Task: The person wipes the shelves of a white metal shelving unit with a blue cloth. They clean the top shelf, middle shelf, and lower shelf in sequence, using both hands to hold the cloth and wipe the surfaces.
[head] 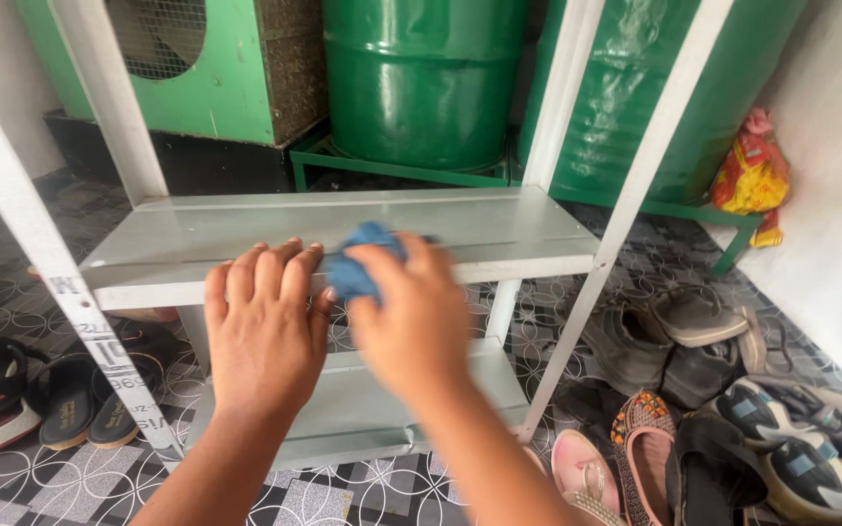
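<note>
At the centre of the frame, the right hand (411, 317) is gripping a blue cloth (361, 261) tightly against the white shelf (499, 229); the left hand (263, 326) is resting open, fingers on the shelf's front edge.

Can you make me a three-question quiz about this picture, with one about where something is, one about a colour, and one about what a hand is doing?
1. Where are the shoes?
A. on the floor
B. on the top shelf
C. in the barrel

2. What colour is the cloth?
A. red
B. blue
C. white

3. What is the right hand doing?
A. hanging free
B. gripping the cloth
C. holding a shoe

Answers:
1 A, they lie on the patterned floor beside the rack.
2 B, blue shows between the fingers.
3 B, it presses the cloth on the shelf while the left hand rests on its edge.
</note>
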